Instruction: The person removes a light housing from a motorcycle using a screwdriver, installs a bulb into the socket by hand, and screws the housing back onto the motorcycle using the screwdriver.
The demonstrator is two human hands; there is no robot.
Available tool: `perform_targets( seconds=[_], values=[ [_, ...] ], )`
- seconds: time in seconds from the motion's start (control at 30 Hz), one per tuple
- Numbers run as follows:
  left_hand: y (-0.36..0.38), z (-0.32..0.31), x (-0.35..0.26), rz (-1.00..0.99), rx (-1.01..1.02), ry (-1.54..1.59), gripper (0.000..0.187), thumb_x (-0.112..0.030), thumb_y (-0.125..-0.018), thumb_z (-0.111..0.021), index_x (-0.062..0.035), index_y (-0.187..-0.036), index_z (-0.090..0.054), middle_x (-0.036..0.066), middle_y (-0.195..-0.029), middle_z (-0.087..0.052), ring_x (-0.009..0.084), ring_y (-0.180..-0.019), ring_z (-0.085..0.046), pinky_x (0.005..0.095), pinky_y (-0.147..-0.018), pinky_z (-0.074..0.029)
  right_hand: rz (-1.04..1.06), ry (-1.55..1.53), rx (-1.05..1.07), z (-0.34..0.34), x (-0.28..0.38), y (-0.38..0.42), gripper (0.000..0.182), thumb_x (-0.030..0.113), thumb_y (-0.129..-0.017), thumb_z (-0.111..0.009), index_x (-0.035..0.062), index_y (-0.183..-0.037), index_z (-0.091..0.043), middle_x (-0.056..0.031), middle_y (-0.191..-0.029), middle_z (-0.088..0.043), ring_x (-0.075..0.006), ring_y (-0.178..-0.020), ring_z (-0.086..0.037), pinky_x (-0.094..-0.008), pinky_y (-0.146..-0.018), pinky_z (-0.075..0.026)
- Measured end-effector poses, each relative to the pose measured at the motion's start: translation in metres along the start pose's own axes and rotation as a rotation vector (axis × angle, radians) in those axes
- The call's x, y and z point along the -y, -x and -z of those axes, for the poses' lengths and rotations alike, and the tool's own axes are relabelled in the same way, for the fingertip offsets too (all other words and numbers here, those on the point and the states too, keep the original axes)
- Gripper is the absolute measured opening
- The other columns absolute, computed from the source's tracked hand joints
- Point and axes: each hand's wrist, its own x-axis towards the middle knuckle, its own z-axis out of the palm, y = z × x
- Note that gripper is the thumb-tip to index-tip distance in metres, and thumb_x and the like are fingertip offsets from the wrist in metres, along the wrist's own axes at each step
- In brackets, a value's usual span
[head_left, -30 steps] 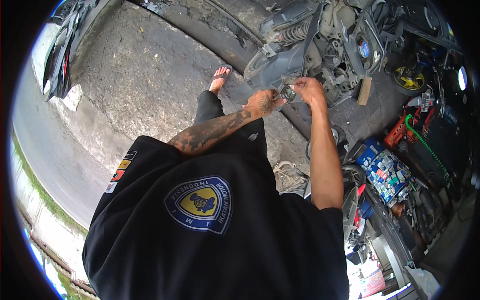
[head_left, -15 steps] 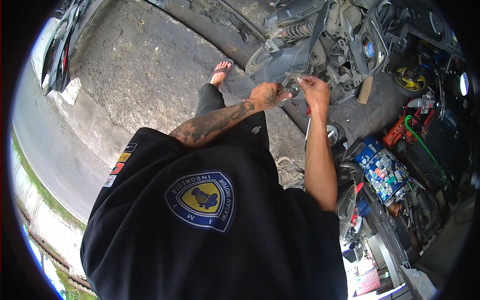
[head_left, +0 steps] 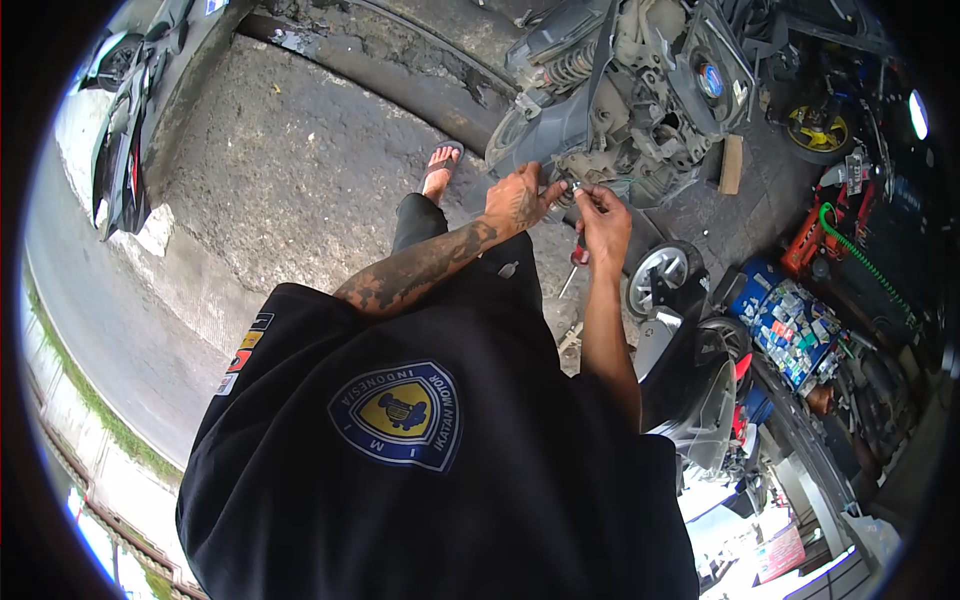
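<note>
My left hand (head_left: 514,200) is closed at the rear of a partly stripped scooter (head_left: 650,120), with thumb and fingers pinching a small dark metal part (head_left: 570,186). Too little of that part shows to tell its kind. My right hand (head_left: 604,222) meets it from the other side, thumb and forefinger pressed together at the same part. From the lower palm of the right hand juts a screwdriver (head_left: 579,252) with a red handle, its shaft pointing down toward me. The scooter's dark rear fender (head_left: 545,135) lies just beyond the left hand.
A wooden block (head_left: 731,165) stands beside the scooter. To the right are a wheel (head_left: 662,280), a blue drum (head_left: 790,325) covered in stickers, an orange-red jack (head_left: 808,240) and a green coiled hose (head_left: 860,255). A drain channel (head_left: 370,85) crosses the concrete floor.
Both hands have shifted slightly left and down in view, still together at the small part. The right hand has turned, and the screwdriver shows more fully. The camera view has moved too.
</note>
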Motion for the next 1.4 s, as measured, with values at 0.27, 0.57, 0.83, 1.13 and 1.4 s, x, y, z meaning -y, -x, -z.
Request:
perform_targets(
  seconds=[0.27, 0.57, 0.83, 1.13, 1.4],
  values=[
    [-0.039, -0.002, -0.004, 0.119, 0.094, 0.633, 0.027, -0.026, -0.088, -0.066, 0.0000, -0.088, -0.058, 0.007, -0.069, -0.062, 0.0169, -0.065, -0.061, 0.0299, -0.058, -0.047, -0.040, -0.241, 0.009, -0.007, -0.034, 0.021, 0.017, 0.011, -0.087, -0.066, -0.0019, -0.097, -0.063, -0.0046, -0.075, -0.064, -0.0075, -0.050, -0.053, -0.0215, -0.045, -0.041],
    [-0.045, 0.016, -0.010, -0.284, 0.137, 0.324, 0.025, -0.022, -0.083, -0.072, -0.0017, -0.089, -0.057, 0.006, -0.075, -0.060, 0.0160, -0.066, -0.059, 0.0320, -0.059, -0.047, -0.018, -0.086, -0.059, -0.021, -0.030, 0.019, 0.016, 0.019, -0.082, -0.070, 0.0070, -0.093, -0.067, -0.0058, -0.068, -0.067, -0.0116, -0.054, -0.062, -0.0269, -0.051, -0.047],
    [-0.035, 0.009, -0.028, -0.653, 0.067, 0.095, 0.023, -0.023, -0.083, -0.069, -0.0035, -0.093, -0.060, 0.011, -0.088, -0.061, 0.0292, -0.082, -0.057, 0.0384, -0.073, -0.046, -0.001, -0.064, -0.093, -0.020, -0.032, 0.022, 0.018, 0.017, -0.086, -0.067, 0.0029, -0.097, -0.065, -0.0036, -0.070, -0.064, -0.0072, -0.052, -0.053, -0.0225, -0.049, -0.041],
    [-0.026, -0.016, -0.032, -0.516, 0.004, 0.043, 0.018, -0.024, -0.088, -0.063, -0.0100, -0.101, -0.064, 0.007, -0.094, -0.060, 0.0285, -0.091, -0.052, 0.0378, -0.082, -0.042, 0.158, -0.404, -0.158, 0.006, -0.012, 0.035, 0.012, 0.004, -0.088, -0.061, -0.0004, -0.099, -0.062, -0.0035, -0.071, -0.061, -0.0068, -0.059, -0.053, -0.0214, -0.050, -0.042],
    [-0.017, -0.030, -0.020, -0.474, -0.154, -0.013, 0.032, -0.016, -0.074, -0.069, -0.0111, -0.103, -0.058, 0.004, -0.106, -0.055, 0.0302, -0.104, -0.049, 0.0475, -0.084, -0.038, 0.118, -0.143, -0.101, 0.004, 0.010, -0.034, 0.020, 0.019, -0.082, -0.070, 0.0030, -0.094, -0.067, -0.0067, -0.073, -0.067, -0.0094, -0.058, -0.061, -0.0228, -0.051, -0.047]
  ],
)
